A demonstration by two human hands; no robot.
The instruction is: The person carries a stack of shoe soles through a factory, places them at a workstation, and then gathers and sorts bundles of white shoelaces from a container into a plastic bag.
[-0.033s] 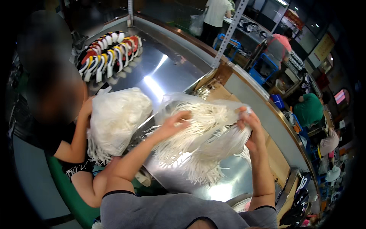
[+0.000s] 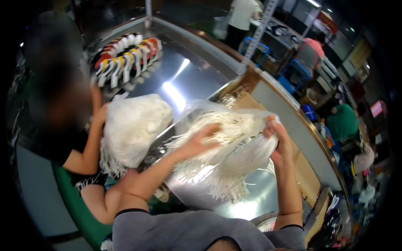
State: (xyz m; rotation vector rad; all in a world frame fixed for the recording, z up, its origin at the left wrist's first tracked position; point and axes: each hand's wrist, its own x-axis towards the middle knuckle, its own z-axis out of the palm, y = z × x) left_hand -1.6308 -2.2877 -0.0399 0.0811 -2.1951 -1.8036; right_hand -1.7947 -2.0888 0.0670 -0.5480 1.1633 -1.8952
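Observation:
A clear plastic bag [image 2: 264, 146] lies across the metal table in front of me, holding a thick bundle of loose white shoelaces [image 2: 228, 125]. Many lace ends spill toward me out of it. My right hand [image 2: 278, 136] is closed on the bag's gathered plastic at the right. Over the laces reaches my left hand [image 2: 204, 140], its fingers apart and slightly blurred; whether they touch the laces is unclear. To the left stands a second, fuller bag of white laces [image 2: 136, 127], beside a co-worker's hand [image 2: 102, 113].
Rows of shoes [image 2: 127, 58] in white, black, red and yellow stand on the far left of the shiny metal table [image 2: 190, 83]. A raised wood-edged border [image 2: 289, 100] runs along the right, with cardboard [image 2: 303, 167] inside it. The co-worker sits close on my left.
My left hand has moved a little to the right over the laces, its fingers reaching further out. My right hand keeps its hold on the bag. The whole view has shifted slightly.

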